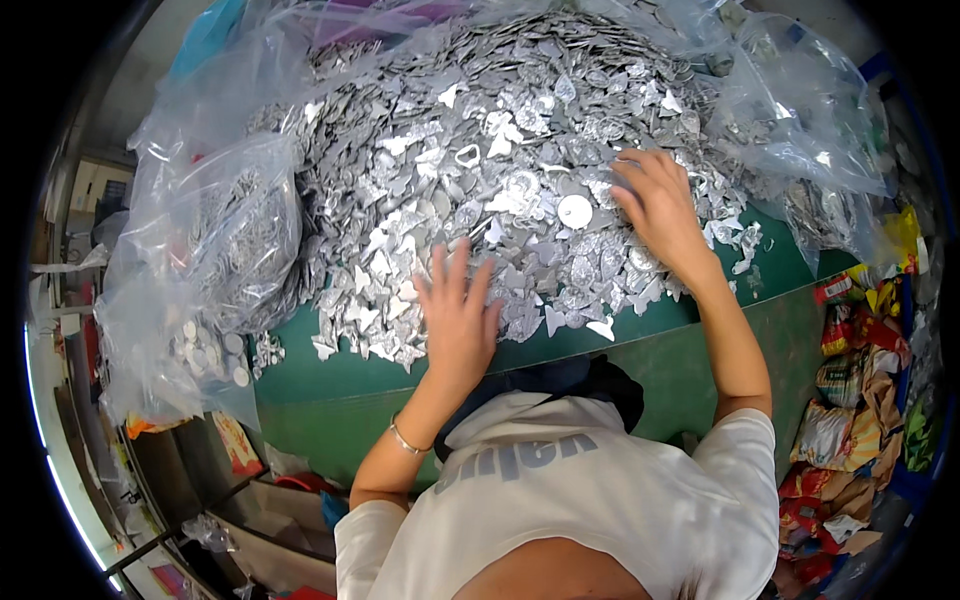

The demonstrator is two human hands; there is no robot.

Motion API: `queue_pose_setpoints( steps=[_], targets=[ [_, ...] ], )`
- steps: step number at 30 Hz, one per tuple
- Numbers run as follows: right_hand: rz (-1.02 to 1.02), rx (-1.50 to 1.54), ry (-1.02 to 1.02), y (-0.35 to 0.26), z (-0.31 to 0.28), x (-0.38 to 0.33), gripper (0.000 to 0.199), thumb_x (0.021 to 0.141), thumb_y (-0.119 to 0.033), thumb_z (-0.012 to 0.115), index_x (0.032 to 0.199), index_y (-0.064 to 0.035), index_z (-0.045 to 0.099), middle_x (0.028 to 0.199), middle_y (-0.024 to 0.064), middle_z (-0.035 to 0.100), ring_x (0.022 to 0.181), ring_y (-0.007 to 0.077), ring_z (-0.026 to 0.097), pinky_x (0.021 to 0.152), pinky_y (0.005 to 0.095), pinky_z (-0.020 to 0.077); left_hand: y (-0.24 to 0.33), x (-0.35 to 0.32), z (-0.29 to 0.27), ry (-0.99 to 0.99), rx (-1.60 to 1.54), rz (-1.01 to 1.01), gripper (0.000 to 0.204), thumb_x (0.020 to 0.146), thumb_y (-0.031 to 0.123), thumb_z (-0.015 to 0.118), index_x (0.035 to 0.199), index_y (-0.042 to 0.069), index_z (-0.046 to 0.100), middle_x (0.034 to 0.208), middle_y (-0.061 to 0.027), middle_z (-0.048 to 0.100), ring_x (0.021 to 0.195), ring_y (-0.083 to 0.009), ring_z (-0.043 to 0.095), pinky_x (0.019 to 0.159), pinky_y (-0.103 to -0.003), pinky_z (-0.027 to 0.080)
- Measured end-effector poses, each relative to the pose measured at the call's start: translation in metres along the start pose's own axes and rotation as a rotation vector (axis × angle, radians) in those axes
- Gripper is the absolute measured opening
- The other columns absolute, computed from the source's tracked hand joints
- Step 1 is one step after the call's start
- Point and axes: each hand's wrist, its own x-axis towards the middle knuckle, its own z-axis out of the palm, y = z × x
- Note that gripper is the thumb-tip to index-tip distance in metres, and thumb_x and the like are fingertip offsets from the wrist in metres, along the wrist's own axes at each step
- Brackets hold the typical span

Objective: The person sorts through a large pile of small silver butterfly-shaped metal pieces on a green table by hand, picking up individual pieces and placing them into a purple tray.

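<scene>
A large heap of small silvery metal pieces (400, 190) in mixed flat shapes covers the green table (300, 375). On the near edge of the heap lies my left hand (458, 318), its fingers spread over the pieces and a bracelet (403, 437) on the wrist. Farther right, my right hand (657, 208) rests on the heap with fingers apart and slightly bent, touching pieces. Neither hand shows anything in its grasp. Between the hands a round flat disc (575, 211) stands out, and a heart-shaped ring piece (468, 156) lies farther back.
Clear plastic bags (200, 230) with metal pieces stand at the left, round discs (205, 350) in the lower one. Another clear bag (800, 110) lies at the back right. Colourful packages (840, 430) line the right side. Below left is a box (275, 520).
</scene>
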Motion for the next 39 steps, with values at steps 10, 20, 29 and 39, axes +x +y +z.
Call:
queue_pose_setpoints(
  steps=[10,20,29,39],
  targets=[
    [0.454,0.69,0.199,-0.013,-0.002,-0.026,0.008,0.084,-0.004,0.055,0.091,-0.001,0.057,0.077,0.0056,0.058,0.065,0.0159,0.054,0.06,0.0272,0.0426,0.019,0.021,0.012,0.026,-0.103,0.05,0.036,0.075,0.009,0.065,0.11,0.006,0.056,0.12,-0.0141,0.046,0.113,-0.0347,0.043,0.099,-0.054,0.025],
    [0.359,0.043,-0.188,-0.067,-0.004,-0.069,0.032,0.078,-0.016,0.066,0.106,-0.0045,0.057,0.082,0.015,0.054,0.072,0.0333,0.056,0.059,0.0394,0.045,0.045,0.065,0.053,0.148,-0.101,0.218,0.027,0.076,0.01,0.063,0.102,0.005,0.059,0.094,-0.0072,0.053,0.088,-0.0236,0.049,0.077,-0.038,0.035],
    [0.629,0.944,0.399,-0.028,0.004,-0.08,0.015,0.089,-0.016,0.056,0.088,-0.0018,0.053,0.068,0.0055,0.049,0.058,0.0159,0.05,0.047,0.029,0.0391,0.04,0.064,0.016,-0.173,-1.713,-0.665,0.014,0.09,0.009,0.042,0.093,0.002,0.053,0.086,-0.0104,0.057,0.076,-0.0189,0.055,0.057,-0.027,0.043],
    [0.54,0.414,0.053,-0.018,-0.026,-0.063,0.029,0.074,-0.012,0.072,0.101,-0.0053,0.066,0.064,0.0087,0.058,0.056,0.0182,0.056,0.05,0.034,0.0428,0.06,0.047,0.032,-0.122,-0.232,0.037,0.035,0.077,0.016,0.067,0.107,0.004,0.053,0.086,-0.0119,0.05,0.07,-0.0298,0.058,0.056,-0.038,0.046]
  ],
)
